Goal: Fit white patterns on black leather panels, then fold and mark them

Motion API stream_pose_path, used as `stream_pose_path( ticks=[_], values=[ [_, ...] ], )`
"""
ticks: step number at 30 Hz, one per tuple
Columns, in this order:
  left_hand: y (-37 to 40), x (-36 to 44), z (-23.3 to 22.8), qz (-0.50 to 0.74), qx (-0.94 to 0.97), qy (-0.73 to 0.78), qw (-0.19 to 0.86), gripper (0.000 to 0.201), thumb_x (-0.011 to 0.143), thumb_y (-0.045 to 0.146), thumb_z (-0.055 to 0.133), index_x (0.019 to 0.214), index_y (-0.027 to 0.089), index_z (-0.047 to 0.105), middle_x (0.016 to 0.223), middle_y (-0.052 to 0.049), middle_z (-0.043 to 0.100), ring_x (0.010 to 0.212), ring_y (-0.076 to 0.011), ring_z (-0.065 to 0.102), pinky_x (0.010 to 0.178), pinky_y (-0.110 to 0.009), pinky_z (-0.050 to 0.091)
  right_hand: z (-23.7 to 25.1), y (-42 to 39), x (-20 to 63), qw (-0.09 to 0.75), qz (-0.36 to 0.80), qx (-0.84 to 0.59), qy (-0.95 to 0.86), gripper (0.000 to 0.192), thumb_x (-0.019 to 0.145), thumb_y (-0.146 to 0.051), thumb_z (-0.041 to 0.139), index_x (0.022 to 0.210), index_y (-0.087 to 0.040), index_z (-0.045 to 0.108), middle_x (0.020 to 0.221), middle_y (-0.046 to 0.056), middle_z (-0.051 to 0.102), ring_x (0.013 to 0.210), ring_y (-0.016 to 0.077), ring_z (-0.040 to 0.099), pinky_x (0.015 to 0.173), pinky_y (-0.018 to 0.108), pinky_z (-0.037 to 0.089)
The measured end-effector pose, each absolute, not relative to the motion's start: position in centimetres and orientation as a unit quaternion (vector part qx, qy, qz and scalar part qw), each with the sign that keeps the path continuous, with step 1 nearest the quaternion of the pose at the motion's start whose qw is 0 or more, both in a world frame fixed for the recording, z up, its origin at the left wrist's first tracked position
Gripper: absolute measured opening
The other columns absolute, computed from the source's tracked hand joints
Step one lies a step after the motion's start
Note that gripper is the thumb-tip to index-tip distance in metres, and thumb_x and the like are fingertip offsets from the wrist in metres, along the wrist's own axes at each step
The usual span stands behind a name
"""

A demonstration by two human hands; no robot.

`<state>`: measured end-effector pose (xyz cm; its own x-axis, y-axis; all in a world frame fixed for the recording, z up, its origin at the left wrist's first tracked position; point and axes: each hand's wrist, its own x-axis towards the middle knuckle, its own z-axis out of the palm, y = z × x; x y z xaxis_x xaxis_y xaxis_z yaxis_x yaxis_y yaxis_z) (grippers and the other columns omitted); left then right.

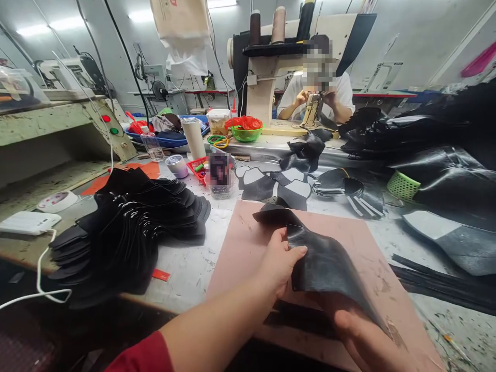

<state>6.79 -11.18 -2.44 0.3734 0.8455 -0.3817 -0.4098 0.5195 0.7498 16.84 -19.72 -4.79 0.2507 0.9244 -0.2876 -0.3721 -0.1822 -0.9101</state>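
A curved black leather piece (325, 261) is raised over a pink board (240, 248) on the table. My left hand (281, 263) pinches its left edge, thumb on top and fingers behind. At its lower right side is my right hand (366, 336), slightly blurred, its thumb near the edge and its fingers partly hidden by the leather. The far end of the piece curls up and shows a dull black underside. Beneath my hands lies another dark strip (302, 318), mostly covered. To the left of the board rises a stack of black cut pieces (127, 232).
Behind the board lie black-and-white cut pieces (256, 183) and a clear container (220, 181). Black leather (445, 175) heaps at the right, near a green perforated basket (403, 185). Across the table, a person (315, 98) works at a sewing machine (259, 88). A white cable (41, 268) hangs left.
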Motion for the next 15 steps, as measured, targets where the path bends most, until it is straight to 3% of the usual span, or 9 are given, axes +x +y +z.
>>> stream_pose_path(
  ticks=[4,7,9,10,13,15],
  values=[
    [-10.5,6.3,-3.2,0.364,0.380,0.393,0.754,0.044,0.068,0.008,0.059,0.110,0.017,0.047,0.074,0.000,0.060,0.067,-0.0107,0.057,0.065,-0.023,0.044,-4.4,-18.8,16.2,0.585,0.441,-0.649,-0.204,0.041,0.055,-0.056,0.066,0.076,-0.021,0.062,0.072,0.003,0.066,0.077,0.0256,0.060,0.062,0.034,0.049],
    [-10.8,5.1,-3.3,0.318,0.408,0.432,0.739,0.064,0.071,0.016,0.059,0.128,0.020,0.031,0.062,0.006,0.051,0.050,-0.0088,0.050,0.050,-0.021,0.042,-4.1,-18.1,15.8,0.506,0.338,-0.760,-0.226,0.032,0.065,-0.052,0.060,0.059,-0.020,0.057,0.053,0.001,0.058,0.058,0.0199,0.056,0.057,0.031,0.047],
    [-11.1,4.4,-3.6,0.298,0.431,0.450,0.723,0.078,0.069,0.017,0.060,0.135,0.024,0.019,0.058,0.009,0.045,0.046,-0.0085,0.047,0.046,-0.021,0.040,-4.1,-17.8,15.3,0.489,0.333,-0.776,-0.219,0.034,0.066,-0.051,0.060,0.053,-0.021,0.052,0.045,-0.001,0.051,0.047,0.0163,0.051,0.051,0.029,0.045],
    [-11.3,4.0,-3.8,0.296,0.453,0.458,0.705,0.077,0.068,0.015,0.060,0.134,0.026,0.021,0.059,0.009,0.043,0.046,-0.0079,0.046,0.047,-0.021,0.040,-4.1,-17.7,14.9,0.501,0.347,-0.766,-0.204,0.033,0.063,-0.051,0.062,0.055,-0.020,0.053,0.046,-0.002,0.051,0.045,0.0148,0.049,0.048,0.028,0.043],
    [-11.6,3.1,-4.5,0.279,0.552,0.470,0.630,0.045,0.068,0.012,0.056,0.111,0.024,0.049,0.063,0.007,0.041,0.050,-0.0059,0.043,0.052,-0.021,0.037,-4.5,-17.6,14.0,0.535,0.398,-0.727,-0.162,0.034,0.054,-0.047,0.069,0.067,-0.019,0.058,0.056,-0.002,0.058,0.044,0.0137,0.050,0.041,0.026,0.041],
    [-11.6,2.5,-5.0,0.257,0.593,0.472,0.600,0.025,0.068,0.012,0.055,0.092,0.020,0.057,0.063,0.007,0.040,0.051,-0.0061,0.041,0.053,-0.021,0.035,-4.8,-17.7,13.6,0.513,0.401,-0.738,-0.175,0.033,0.053,-0.047,0.069,0.065,-0.018,0.059,0.056,0.000,0.060,0.046,0.0152,0.053,0.041,0.026,0.041]
  ],
)
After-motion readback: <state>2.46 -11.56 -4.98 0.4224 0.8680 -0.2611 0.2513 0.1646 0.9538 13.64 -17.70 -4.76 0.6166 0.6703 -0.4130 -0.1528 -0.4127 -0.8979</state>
